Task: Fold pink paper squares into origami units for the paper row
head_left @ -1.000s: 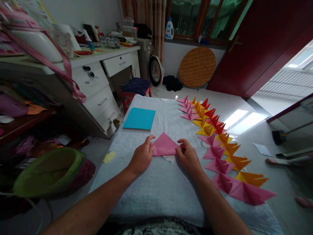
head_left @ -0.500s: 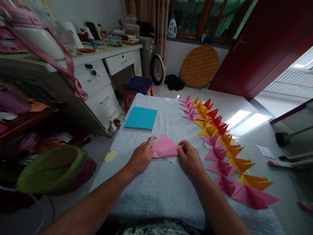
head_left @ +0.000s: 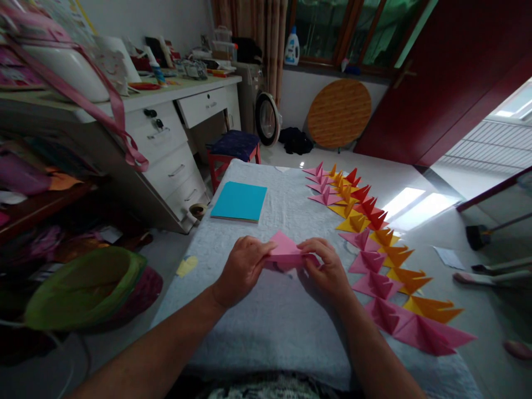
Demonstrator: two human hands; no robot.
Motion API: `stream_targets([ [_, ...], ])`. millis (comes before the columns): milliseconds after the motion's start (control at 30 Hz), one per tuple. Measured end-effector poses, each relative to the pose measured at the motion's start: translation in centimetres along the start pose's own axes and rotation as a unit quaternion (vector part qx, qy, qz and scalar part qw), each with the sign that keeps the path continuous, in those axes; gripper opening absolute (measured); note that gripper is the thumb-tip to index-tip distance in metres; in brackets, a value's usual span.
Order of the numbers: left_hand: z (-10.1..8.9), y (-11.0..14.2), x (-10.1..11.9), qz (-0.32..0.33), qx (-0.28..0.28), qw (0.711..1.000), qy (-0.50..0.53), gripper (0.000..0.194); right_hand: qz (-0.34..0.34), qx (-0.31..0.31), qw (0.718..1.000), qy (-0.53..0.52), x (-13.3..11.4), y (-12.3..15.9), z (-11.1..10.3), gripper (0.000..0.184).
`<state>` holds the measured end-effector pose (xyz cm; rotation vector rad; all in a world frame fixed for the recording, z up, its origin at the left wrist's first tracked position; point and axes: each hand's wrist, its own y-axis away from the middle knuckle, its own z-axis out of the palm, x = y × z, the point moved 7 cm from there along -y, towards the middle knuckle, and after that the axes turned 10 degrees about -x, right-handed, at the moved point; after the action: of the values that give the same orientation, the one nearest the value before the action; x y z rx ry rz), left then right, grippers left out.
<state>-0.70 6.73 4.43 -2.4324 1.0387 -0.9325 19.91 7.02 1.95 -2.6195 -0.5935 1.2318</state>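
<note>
A pink sheet of origami paper [head_left: 286,247], folded to a point at its far side, is held between both hands over the cloth-covered table [head_left: 266,332]. My left hand [head_left: 246,268] pinches its left end between thumb and fingers. At the other end, my right hand [head_left: 325,266] grips the paper, with a pink flap showing between thumb and forefinger. The near edge looks lifted, with shadow below it. Beyond my left hand lies a stack of blue square paper [head_left: 239,201]. Folded paper cranes [head_left: 375,284] in pink, yellow, orange and red stand in rows to the right.
A yellowish patch [head_left: 187,266] marks the cloth at the left. Off the table's left side stands a green-lined bin [head_left: 87,288]. A stool [head_left: 233,148] with a dark cushion is behind the far left corner, beside a white desk [head_left: 166,144].
Both hands have closed more firmly on the pink paper. It lay as a flat triangle; now its near part is lifted and bent, and the visible point is smaller.
</note>
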Motion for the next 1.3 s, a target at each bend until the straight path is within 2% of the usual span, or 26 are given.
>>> stream_targets([
  [100, -0.4, 0.0, 1.1, 0.066, -0.003, 0.997, -0.038, 0.016, -0.078, 0.031, 0.995, 0.049, -2.1, 0.3, -0.4, 0.017],
  [200, -0.5, 0.3, 1.6, 0.086, -0.022, 0.994, -0.067, 0.012, -0.111, 0.035, 0.987, 0.112, -3.5, 0.9, -0.3, 0.013],
  [300, -0.7, 1.1, 2.0, 0.098, -0.031, 0.990, -0.098, 0.016, -0.116, 0.022, 0.981, 0.155, -4.3, 1.6, 0.1, 0.011],
  [467, -1.1, 2.0, 2.5, 0.118, -0.010, 0.986, -0.117, 0.024, -0.099, 0.024, 0.981, 0.168, -4.6, 2.1, 0.3, 0.010],
  [533, -0.4, 1.6, 2.2, 0.096, -0.051, 0.987, -0.119, 0.025, -0.106, 0.010, 0.980, 0.170, -4.6, 1.8, 0.5, 0.011],
  [633, 1.7, 0.7, 1.0, 0.046, -0.160, 0.979, -0.118, 0.021, -0.109, -0.051, 0.982, 0.144, -4.1, 1.1, 1.5, 0.015],
  [733, 3.3, 0.4, -0.3, -0.005, -0.231, 0.970, -0.069, 0.016, -0.065, -0.116, 0.988, 0.075, -2.6, 0.6, 2.5, 0.028],
  [800, 3.6, 0.3, -1.0, -0.041, -0.239, 0.970, -0.023, 0.016, -0.028, -0.128, 0.991, 0.041, -1.6, 0.4, 2.6, 0.029],
  [933, 3.1, 0.2, -1.9, -0.122, -0.218, 0.967, 0.056, 0.022, 0.066, -0.116, 0.991, 0.017, 0.5, 0.4, 2.1, 0.015],
  [1067, 3.2, 0.6, -3.1, -0.224, -0.205, 0.944, 0.128, 0.016, 0.143, -0.078, 0.987, -0.007, 1.7, 0.4, 1.6, 0.017],
  [1133, 3.3, 0.9, -3.5, -0.259, -0.192, 0.937, 0.138, 0.027, 0.157, -0.057, 0.986, -0.018, 1.8, 0.2, 1.5, 0.021],
  [1233, 3.6, 1.0, -3.8, -0.258, -0.178, 0.943, 0.111, 0.052, 0.168, -0.024, 0.985, -0.002, 1.9, 0.0, 1.5, 0.024],
  [1300, 3.8, 0.8, -3.7, -0.232, -0.177, 0.953, 0.084, 0.050, 0.171, -0.013, 0.985, 0.018, 1.9, -0.1, 1.5, 0.021],
])
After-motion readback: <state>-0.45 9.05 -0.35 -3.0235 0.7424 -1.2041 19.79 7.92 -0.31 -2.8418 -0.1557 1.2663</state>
